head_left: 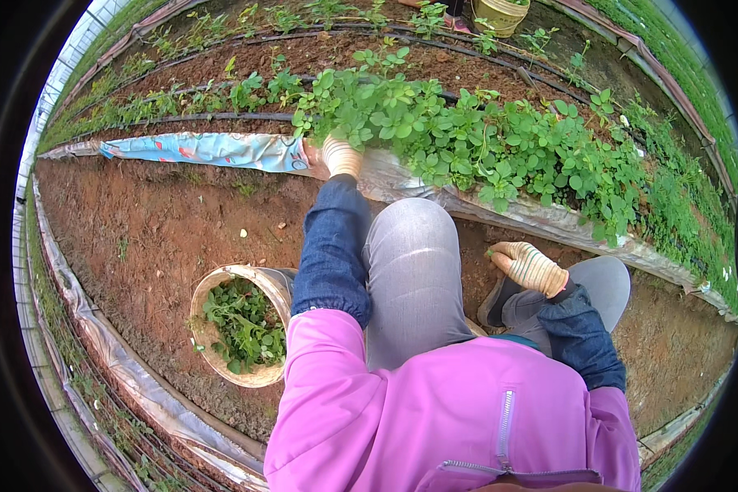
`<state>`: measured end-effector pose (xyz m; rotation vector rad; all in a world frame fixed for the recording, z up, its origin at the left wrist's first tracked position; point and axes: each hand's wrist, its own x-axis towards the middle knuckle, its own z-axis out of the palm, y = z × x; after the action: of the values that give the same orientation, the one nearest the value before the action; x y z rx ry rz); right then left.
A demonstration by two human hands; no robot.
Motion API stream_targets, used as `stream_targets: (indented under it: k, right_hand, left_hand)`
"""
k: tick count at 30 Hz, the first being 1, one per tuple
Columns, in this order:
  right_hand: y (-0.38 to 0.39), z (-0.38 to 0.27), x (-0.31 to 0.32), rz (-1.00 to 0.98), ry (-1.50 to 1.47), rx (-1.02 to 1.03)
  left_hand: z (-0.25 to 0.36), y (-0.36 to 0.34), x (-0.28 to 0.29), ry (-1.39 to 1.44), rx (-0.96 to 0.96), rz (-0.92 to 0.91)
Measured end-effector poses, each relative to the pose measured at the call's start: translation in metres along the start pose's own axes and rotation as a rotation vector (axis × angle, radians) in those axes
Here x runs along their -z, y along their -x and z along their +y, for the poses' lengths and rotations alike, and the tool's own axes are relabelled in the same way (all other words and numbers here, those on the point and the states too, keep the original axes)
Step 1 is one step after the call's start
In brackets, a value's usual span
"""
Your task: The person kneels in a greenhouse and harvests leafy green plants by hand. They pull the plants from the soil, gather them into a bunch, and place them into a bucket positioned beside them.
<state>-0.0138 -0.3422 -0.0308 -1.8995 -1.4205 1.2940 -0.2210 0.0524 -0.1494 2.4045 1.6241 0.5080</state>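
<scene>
My left hand [342,156], in a cream striped glove, reaches to the near edge of the raised bed, among leafy green plants [402,115]. Leaves cover its fingers, so their grip is hidden. Over my bent right leg, my right hand [529,266] wears a matching striped glove. Its fingers are curled together, and a tiny greenish bit shows at their tips, too small to name. Left of my left forearm, a pale bucket [209,353] sits tilted on the soil, with pulled green leaves [244,324] inside.
Blue patterned sheeting [205,152] and pale plastic [541,220] line the bed's edge. Black drip hoses [197,123] run along the soil between smaller plants. Across the bed stand another bucket [502,15] and part of another person [455,16]. A second plastic-edged bed [139,385] curves along the lower left.
</scene>
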Motion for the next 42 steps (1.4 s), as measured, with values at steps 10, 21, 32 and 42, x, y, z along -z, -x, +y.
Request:
stream_targets:
  k: [10, 21, 32, 42]
  right_hand:
    - [-0.071, -0.017, 0.013, -0.083, 0.062, 0.118]
    - [-0.169, -0.092, 0.002, -0.232, -0.169, 0.164]
    - [-0.268, -0.112, -0.031, 0.000, 0.071, 0.286]
    - [-0.317, -0.099, -0.048, 0.122, 0.187, 0.203]
  left_hand:
    - [-0.001, 0.013, 0.003, 0.011, 0.026, 0.120]
    - [-0.019, 0.002, -0.022, -0.207, 0.003, 0.128]
    - [0.000, 0.009, 0.015, -0.083, -0.100, -0.019]
    - [-0.012, -0.014, 0.053, 1.123, 0.209, 0.149]
